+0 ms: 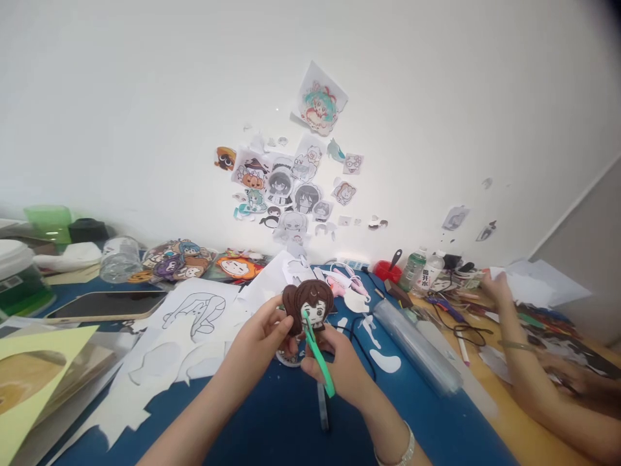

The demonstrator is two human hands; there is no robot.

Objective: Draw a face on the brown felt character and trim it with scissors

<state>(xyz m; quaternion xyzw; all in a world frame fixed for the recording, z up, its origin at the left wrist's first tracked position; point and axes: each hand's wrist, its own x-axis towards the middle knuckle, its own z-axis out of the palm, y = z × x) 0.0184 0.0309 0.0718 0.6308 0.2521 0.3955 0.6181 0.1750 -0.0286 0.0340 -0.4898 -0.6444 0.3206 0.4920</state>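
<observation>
My left hand (259,340) pinches a cut-out cartoon figure with brown hair (310,304) by its left edge and holds it upright over the blue table (272,414). My right hand (339,369) is closed around a green-handled cutting tool (317,353), whose tip touches the figure's lower middle. A bracelet sits on my right wrist. A small round object below the figure is mostly hidden by my hands.
White paper scraps and a line drawing (194,314) lie left of my hands, with a phone (107,304), a jar (119,259) and stickers beyond. A clear roll (417,349) lies to the right. Another person's arm (528,369) reaches over the cluttered yellow table. Cartoon cut-outs cover the wall.
</observation>
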